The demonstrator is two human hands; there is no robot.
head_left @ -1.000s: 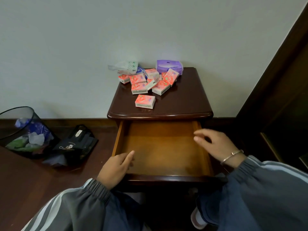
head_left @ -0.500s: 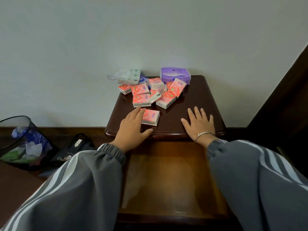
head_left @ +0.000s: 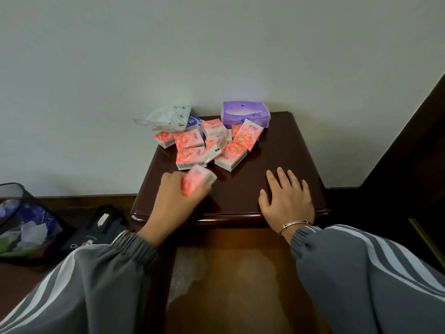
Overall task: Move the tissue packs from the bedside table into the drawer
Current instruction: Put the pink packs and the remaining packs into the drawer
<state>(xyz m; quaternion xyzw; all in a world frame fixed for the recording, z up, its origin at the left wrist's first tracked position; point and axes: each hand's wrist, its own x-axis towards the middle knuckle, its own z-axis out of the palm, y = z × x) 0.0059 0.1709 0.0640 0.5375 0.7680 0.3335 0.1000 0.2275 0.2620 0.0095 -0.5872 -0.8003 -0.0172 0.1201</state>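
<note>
One tissue pack (head_left: 196,182) held in the left hand (head_left: 173,201) over the surface (head_left: 277,150).
Head view: fingers curl round the blurred pink pack near the front edge; the right hand (head_left: 286,198) rests flat, fingers spread. The other packs (head_left: 212,145) sit heaped at the back, the open drawer (head_left: 240,273) below.

— Where do the tissue packs (head_left: 212,145) lie?
— Heaped at the back left of the bedside table (head_left: 277,150), close to its rear edge. They are small pink-and-white packs, some flat, some tilted and leaning on one another.
— All of them in the heap?
— All but one. The blurred pack (head_left: 196,180) is tilted just in front of the heap, toward the front left corner, gripped in the left hand (head_left: 173,201).
— And the drawer (head_left: 240,273)?
— Pulled out below the table's front edge, with its orange-brown wooden floor in view.
</note>
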